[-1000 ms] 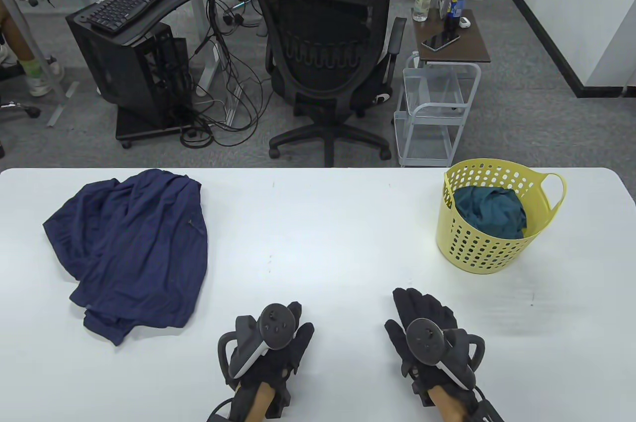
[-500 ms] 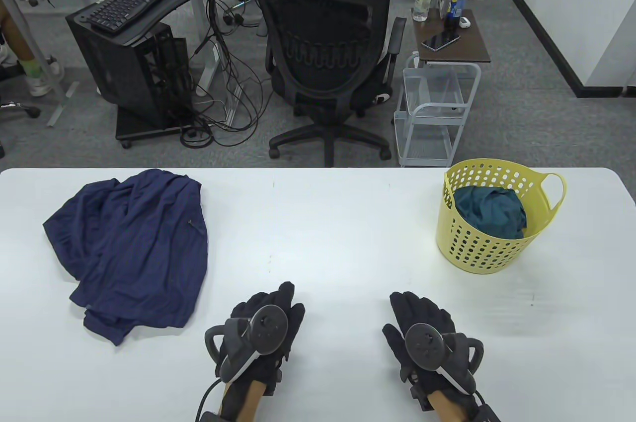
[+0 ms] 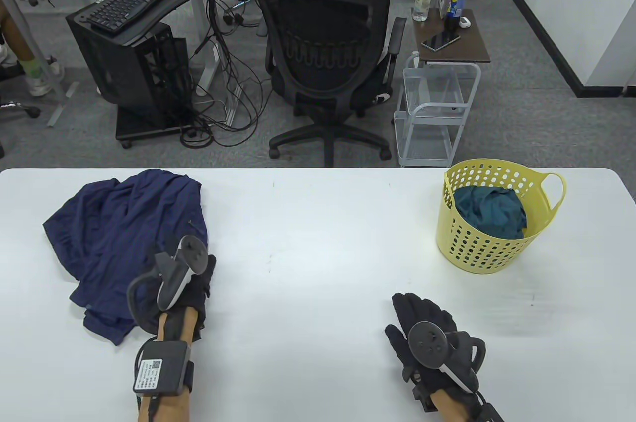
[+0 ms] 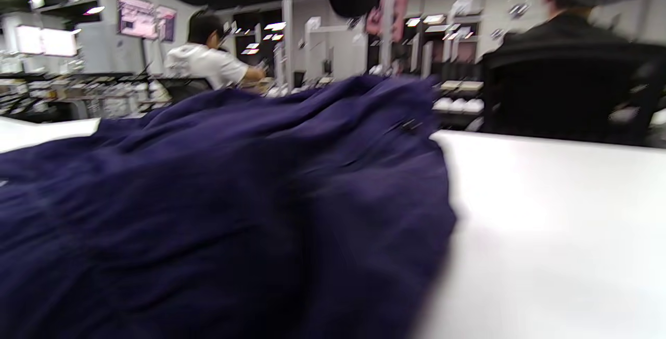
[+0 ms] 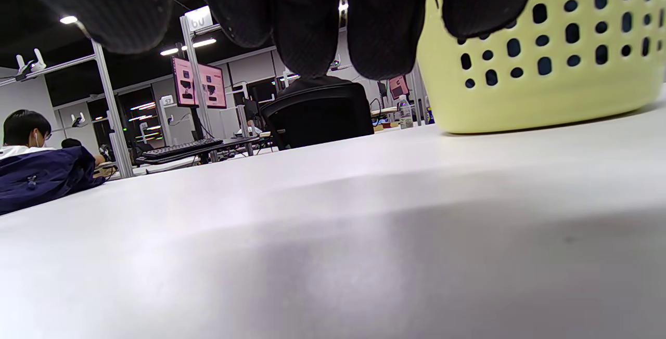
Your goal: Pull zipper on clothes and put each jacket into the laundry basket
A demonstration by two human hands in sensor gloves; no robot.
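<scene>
White table (image 3: 318,223): left hand (image 3: 191,288) at navy jacket (image 3: 129,243)

Bare table (image 3: 318,243) lies open between the jacket (image 3: 129,238) on the left and the basket (image 3: 489,238) at far right; only those stand in the way.

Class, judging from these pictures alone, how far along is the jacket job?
Done: a teal garment already lies in the yellow laundry basket. In hand: the left hand is at the navy jacket; grip unclear. The right hand rests open. Left: zipping and basketing it.
</scene>
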